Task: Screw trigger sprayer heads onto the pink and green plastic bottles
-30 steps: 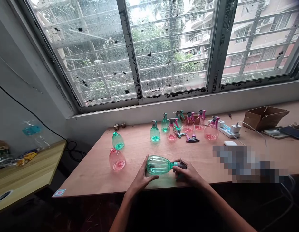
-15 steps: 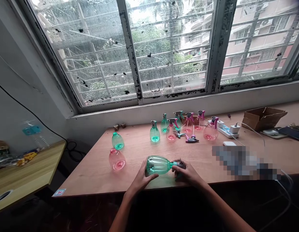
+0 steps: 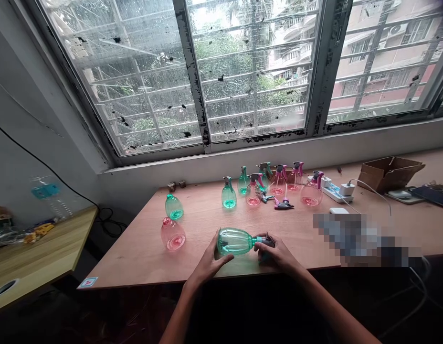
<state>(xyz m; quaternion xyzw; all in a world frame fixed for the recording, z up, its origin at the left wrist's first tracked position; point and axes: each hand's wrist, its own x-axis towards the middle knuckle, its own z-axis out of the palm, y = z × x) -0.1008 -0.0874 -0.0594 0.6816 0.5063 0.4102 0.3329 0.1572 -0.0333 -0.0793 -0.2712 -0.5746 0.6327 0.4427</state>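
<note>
The left hand (image 3: pixel 209 260) is gripping a green bottle (image 3: pixel 235 241), the right hand (image 3: pixel 281 255) its spray head (image 3: pixel 266 241); a wooden table (image 3: pixel 142 260) is stretching beneath a far, barred window (image 3: pixel 239 100).

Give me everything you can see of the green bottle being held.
The bottle is see-through green, apparently plastic, with a rounded body tapering to a narrow neck. It is held sideways over the table near its front edge; contact with the tabletop is unclear. The left hand cups its base end; the right hand grips the dark spray head at its neck. Tightness can't be told.
</note>
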